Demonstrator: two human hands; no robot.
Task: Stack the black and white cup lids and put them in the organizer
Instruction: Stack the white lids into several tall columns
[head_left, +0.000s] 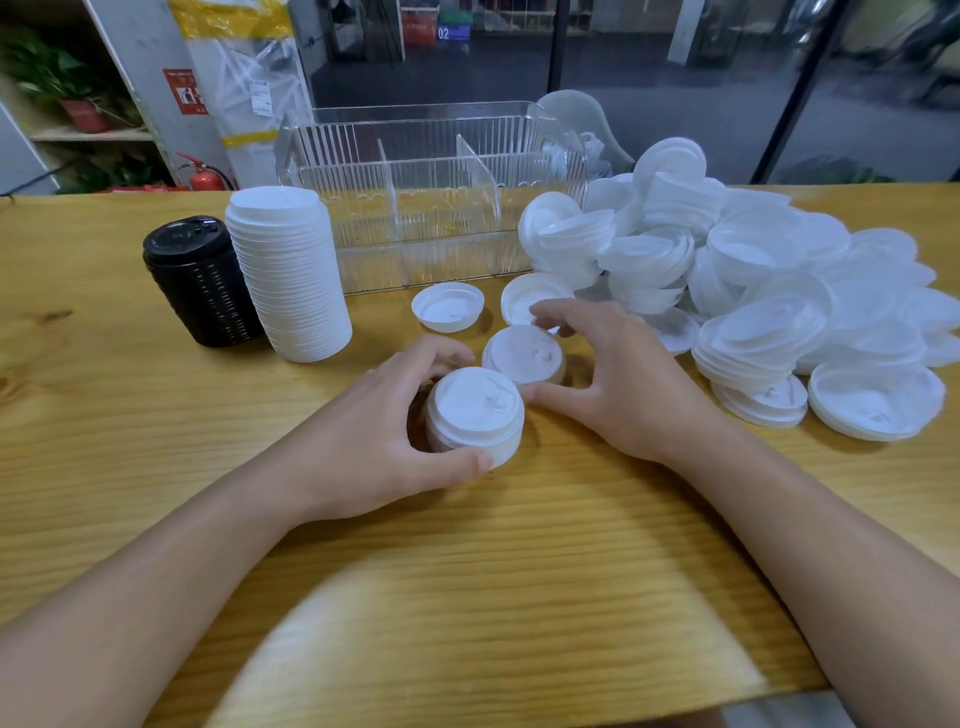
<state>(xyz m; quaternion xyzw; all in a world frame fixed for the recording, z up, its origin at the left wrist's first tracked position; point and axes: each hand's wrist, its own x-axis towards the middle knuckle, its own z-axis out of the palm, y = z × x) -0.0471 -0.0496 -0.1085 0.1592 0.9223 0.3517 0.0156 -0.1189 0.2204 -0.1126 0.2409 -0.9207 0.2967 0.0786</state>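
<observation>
We record, left to right across the wooden table (130, 415): a black lid stack (200, 283) at ten o'clock, standing upright and touching a taller white lid stack (291, 280) on its right. Behind these, at twelve o'clock, stands the clear organizer (431, 192), its dividers upright.

At centre, the left hand (384, 431) grasps a short white lid pile (475, 413), thumb on the near side and fingers curled round the far side. Just beyond, at one o'clock of that pile, the right hand (613, 374) arches over a single white lid (522, 353), fingertips and thumb curled at its rim. Two upturned lids (448, 307) lie in front of the organizer.

At two o'clock sprawls the loose white lid heap (753, 291).
</observation>
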